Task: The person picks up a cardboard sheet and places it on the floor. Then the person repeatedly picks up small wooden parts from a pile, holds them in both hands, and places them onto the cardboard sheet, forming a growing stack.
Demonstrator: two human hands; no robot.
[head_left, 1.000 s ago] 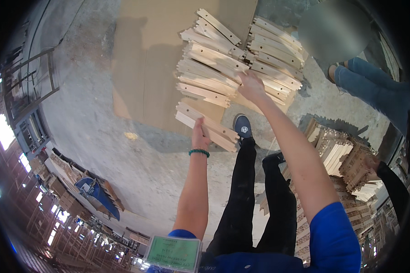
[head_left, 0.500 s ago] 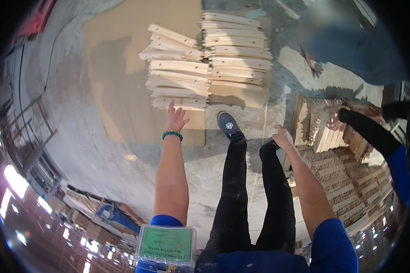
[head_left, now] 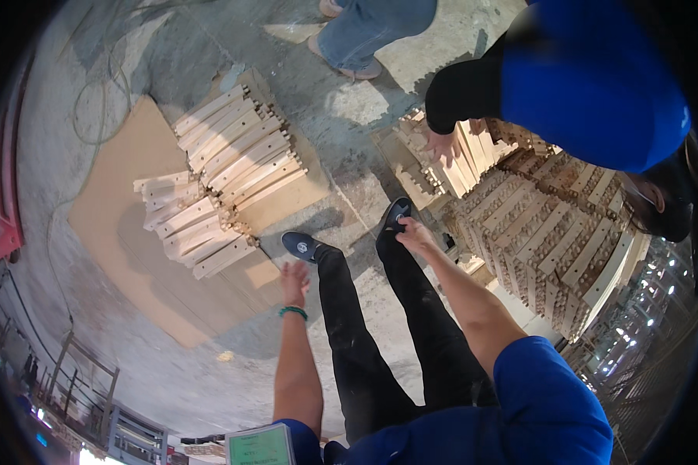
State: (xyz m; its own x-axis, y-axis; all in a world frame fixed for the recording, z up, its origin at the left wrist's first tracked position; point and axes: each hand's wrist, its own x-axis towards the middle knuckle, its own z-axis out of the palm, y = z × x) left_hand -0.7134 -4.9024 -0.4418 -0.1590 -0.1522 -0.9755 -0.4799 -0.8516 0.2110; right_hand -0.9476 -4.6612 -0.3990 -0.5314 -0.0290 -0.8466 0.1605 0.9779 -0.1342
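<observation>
My left hand [head_left: 295,284], a green bead bracelet at its wrist, is held above the floor with its fingers apart and nothing in it. Just beyond it, not touched, lie rows of pale wooden slats [head_left: 244,151] with holes and notched ends, some in a shorter group [head_left: 190,225] at the near left. In front of my right shoe [head_left: 396,213] hangs my right hand [head_left: 417,235], its fingers loosely bent and no object showing in it. To its right is a large stack of notched wooden slats [head_left: 547,232].
A flat cardboard sheet [head_left: 124,201] lies under the slats on the concrete floor. At the right a co-worker in a blue shirt [head_left: 597,93] bends over the stack, a hand [head_left: 442,146] on its slats. Another person's jeans-clad leg [head_left: 376,31] stands at the far side.
The view has swung right; the slats on the cardboard now appear farther left and turned. My left hand is now farther from them. More of the stack and the co-worker shows.
</observation>
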